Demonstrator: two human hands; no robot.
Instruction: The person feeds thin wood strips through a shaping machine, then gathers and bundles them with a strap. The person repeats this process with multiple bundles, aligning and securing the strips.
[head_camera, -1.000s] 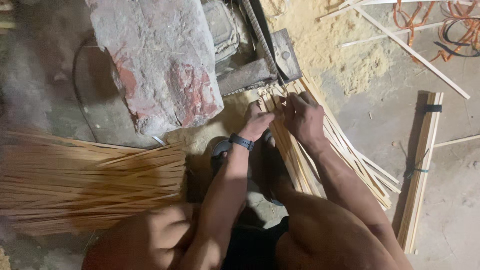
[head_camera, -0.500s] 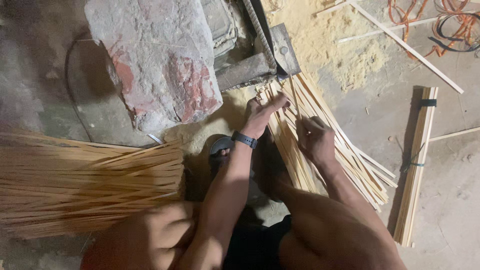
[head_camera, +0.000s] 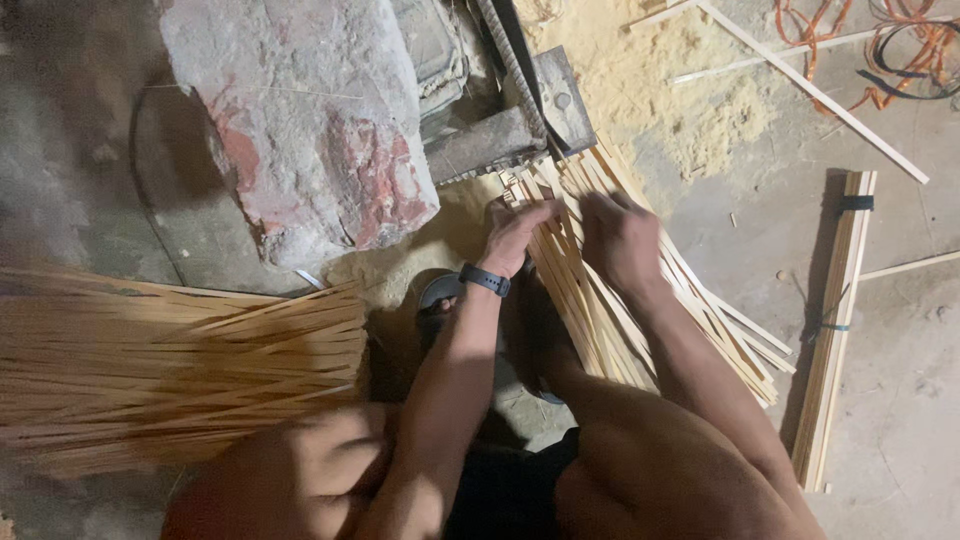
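Both hands work on a fan of thin pale wooden strips (head_camera: 600, 300) lying on the concrete floor (head_camera: 900, 380), just beside the big reddish stone block (head_camera: 300, 130). Left hand (head_camera: 518, 235), with a dark wristband (head_camera: 485, 280) at the wrist, lies on the strips' upper end, fingers curled down over them; whether it pinches one strip or only presses cannot be told. Right hand (head_camera: 620, 240) rests palm-down on the same strips a little farther from the block, fingers bent and closed onto them. A metal blade-like tool (head_camera: 530, 100) leans against the block, touching the strips' top ends. Sawdust (head_camera: 680, 110) is heaped beyond the tool. On the block's other side, below it, lies a large bundle of long strips (head_camera: 170, 370). Well apart from the block, past the hands, a tied bundle of slats (head_camera: 835, 320) lies on the floor, with orange cable (head_camera: 850, 30) above it.
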